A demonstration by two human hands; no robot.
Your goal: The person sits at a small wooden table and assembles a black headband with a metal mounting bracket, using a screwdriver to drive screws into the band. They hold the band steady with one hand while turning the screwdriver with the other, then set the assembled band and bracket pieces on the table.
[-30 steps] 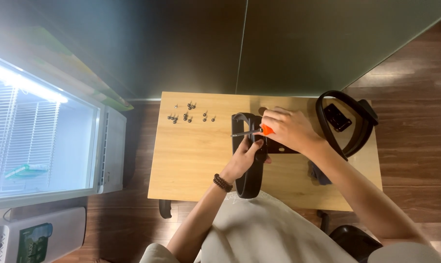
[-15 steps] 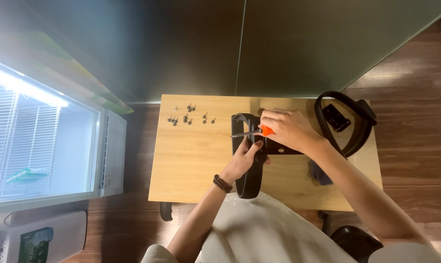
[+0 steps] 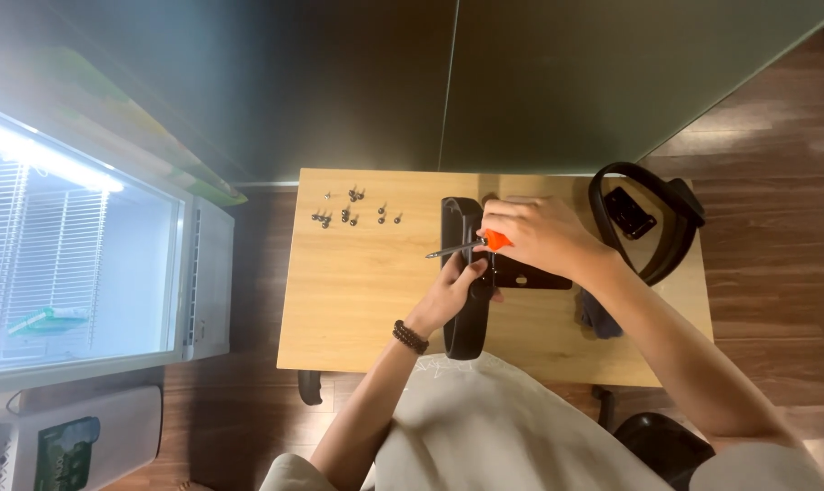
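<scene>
Your right hand (image 3: 534, 238) grasps the screwdriver (image 3: 471, 245), your left hand (image 3: 455, 289) steadies the black part (image 3: 466, 309); loose screws (image 3: 353, 208) lie upper left on the surface (image 3: 357, 300).

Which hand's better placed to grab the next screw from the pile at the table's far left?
Left, probably. The left hand only steadies the black curved part and sits nearer the loose screws. The right hand is occupied gripping the orange-handled screwdriver.
</scene>
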